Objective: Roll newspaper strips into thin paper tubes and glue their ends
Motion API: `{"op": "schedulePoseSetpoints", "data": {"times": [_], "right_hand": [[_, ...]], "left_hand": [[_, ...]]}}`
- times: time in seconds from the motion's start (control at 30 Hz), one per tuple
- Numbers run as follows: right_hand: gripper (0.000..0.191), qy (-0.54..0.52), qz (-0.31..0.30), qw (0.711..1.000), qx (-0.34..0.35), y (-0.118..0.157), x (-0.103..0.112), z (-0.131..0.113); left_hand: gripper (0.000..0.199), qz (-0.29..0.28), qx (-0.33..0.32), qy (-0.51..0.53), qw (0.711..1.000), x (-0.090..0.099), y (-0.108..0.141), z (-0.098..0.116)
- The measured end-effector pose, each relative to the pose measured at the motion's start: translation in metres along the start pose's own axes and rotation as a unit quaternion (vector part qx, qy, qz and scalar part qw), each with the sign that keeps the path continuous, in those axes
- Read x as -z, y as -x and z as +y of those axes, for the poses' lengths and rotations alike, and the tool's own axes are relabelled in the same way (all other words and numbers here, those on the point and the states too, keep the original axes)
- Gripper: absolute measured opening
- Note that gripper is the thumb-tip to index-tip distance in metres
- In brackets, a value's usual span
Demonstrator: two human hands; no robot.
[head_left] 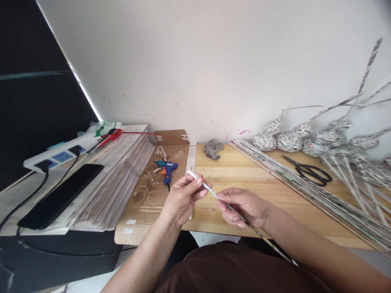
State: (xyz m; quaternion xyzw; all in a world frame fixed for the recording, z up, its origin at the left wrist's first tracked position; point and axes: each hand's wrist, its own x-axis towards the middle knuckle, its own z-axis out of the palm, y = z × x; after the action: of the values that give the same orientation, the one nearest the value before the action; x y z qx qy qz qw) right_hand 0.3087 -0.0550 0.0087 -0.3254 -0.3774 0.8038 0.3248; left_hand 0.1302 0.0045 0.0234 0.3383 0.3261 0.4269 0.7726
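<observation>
A thin rolled newspaper tube [210,190] runs slantwise between my hands, above the table's front edge. My left hand [185,194] pinches it close to its pale upper end, with the thumb on top. A little farther down, my right hand [244,206] grips the same tube between thumb and fingers. Its lower length passes under my right palm and trails toward my lap. Just beyond my left hand, a blue hot glue gun [170,172] lies on a stained cardboard sheet [143,221].
At left, a power strip [59,156] and a black phone [62,195] rest on stacked paper [122,179]. A grey cloth [213,149] lies near the wall. Rightward are bundled paper tubes [293,183], black scissors [311,173] and several woven paper gourd shapes [289,141] with upright strands.
</observation>
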Motion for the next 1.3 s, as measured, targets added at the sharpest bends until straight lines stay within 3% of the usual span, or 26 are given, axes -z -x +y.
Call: {"op": "schedulePoseSetpoints", "data": {"times": [0.1, 0.2, 0.27, 0.3, 0.37, 0.43, 0.53, 0.6, 0.67, 0.73, 0.9, 0.97, 1.13, 1.3], "right_hand": [[0.036, 0.127, 0.101, 0.985, 0.053, 0.003, -0.006, 0.003], [0.032, 0.317, 0.222, 0.912, 0.140, 0.007, -0.015, 0.004], [0.032, 0.396, 0.254, 0.866, 0.166, 0.010, -0.019, 0.004], [0.033, 0.408, 0.254, 0.861, 0.164, 0.011, -0.020, 0.003], [0.037, 0.376, 0.235, 0.886, 0.138, 0.013, -0.019, 0.003], [0.040, 0.298, 0.195, 0.929, 0.101, 0.013, -0.016, 0.002], [0.041, 0.147, 0.098, 0.983, 0.054, 0.011, -0.005, 0.004], [0.038, 0.056, 0.027, 0.997, 0.037, 0.008, 0.002, 0.007], [0.035, 0.000, -0.017, 0.999, 0.030, 0.007, 0.008, 0.010], [0.036, -0.006, -0.020, 0.999, 0.029, 0.007, 0.009, 0.013], [0.038, 0.142, 0.108, 0.982, 0.065, 0.015, 0.001, 0.018], [0.038, 0.166, 0.124, 0.976, 0.073, 0.019, 0.000, 0.019], [0.040, 0.003, 0.001, 0.999, 0.055, 0.022, 0.012, 0.025], [0.038, -0.116, -0.131, 0.983, 0.053, 0.023, 0.026, 0.030]], "left_hand": [[0.017, 0.000, -0.010, -0.009, 1.000, -0.001, -0.002, -0.002], [0.017, -0.002, -0.021, -0.024, 0.999, -0.001, -0.004, -0.003], [0.018, -0.002, -0.023, -0.034, 0.999, -0.001, -0.004, -0.004], [0.018, -0.001, -0.023, -0.039, 0.999, -0.001, -0.005, -0.005], [0.018, 0.000, -0.024, -0.043, 0.999, -0.001, -0.005, -0.006], [0.017, 0.001, -0.024, -0.042, 0.999, -0.001, -0.005, -0.008], [0.016, -0.006, -0.010, -0.036, 0.999, -0.001, -0.004, -0.009], [0.016, -0.017, 0.005, -0.026, 1.000, -0.001, -0.004, -0.011], [0.017, -0.027, 0.018, -0.017, 0.999, -0.001, -0.003, -0.012], [0.018, -0.031, 0.028, -0.011, 0.999, 0.000, -0.004, -0.014], [0.017, -0.019, 0.014, -0.007, 1.000, 0.001, -0.006, -0.016], [0.016, -0.021, 0.007, -0.008, 1.000, 0.000, -0.008, -0.017], [0.018, -0.046, 0.010, -0.010, 0.999, -0.006, -0.010, -0.020], [0.016, -0.075, 0.020, -0.013, 0.997, -0.011, -0.008, -0.022]]}}
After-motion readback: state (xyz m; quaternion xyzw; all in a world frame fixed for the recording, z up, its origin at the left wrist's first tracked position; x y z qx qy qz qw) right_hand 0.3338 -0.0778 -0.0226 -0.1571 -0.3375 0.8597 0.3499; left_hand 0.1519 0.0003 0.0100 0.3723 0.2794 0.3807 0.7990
